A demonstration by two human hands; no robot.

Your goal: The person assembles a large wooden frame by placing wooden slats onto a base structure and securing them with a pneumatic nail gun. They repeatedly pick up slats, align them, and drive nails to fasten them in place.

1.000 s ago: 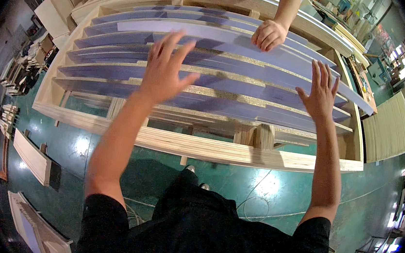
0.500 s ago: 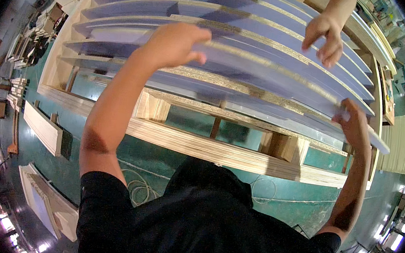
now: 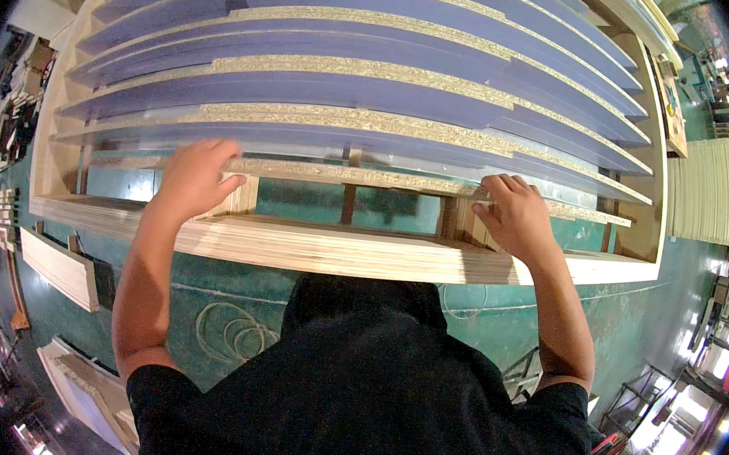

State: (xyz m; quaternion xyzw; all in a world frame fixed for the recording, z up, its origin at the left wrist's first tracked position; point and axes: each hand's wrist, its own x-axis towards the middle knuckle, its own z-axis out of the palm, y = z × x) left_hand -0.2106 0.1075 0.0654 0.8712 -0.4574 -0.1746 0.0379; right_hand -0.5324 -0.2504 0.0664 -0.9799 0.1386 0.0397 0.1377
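Several long chipboard panels with blue-grey faces (image 3: 312, 43) stand on edge, in rows, inside a large wooden frame (image 3: 353, 257). On the nearest chipboard panel (image 3: 356, 177), close to the frame's front rail, both my hands rest. Toward its left part, my left hand (image 3: 194, 178) has fingers over the top edge and thumb on the near side, closed on it. My right hand (image 3: 516, 216) grips the same edge farther right in a like way. The fingertips behind the panel are partly hidden.
Green floor (image 3: 306, 200) shows through the frame's front gap, where short wooden blocks sit. A coiled hose (image 3: 236, 334) lies on the floor behind the frame's front rail. Pale stacked boards (image 3: 708, 190) stand at the right, and a layered timber beam (image 3: 58, 268) lies at left.
Both my hands have come down nearer to me, onto the closest panel's edge. The blurred, slanted panel between them is no longer slanted across the rows. Another person's hand has left the view.
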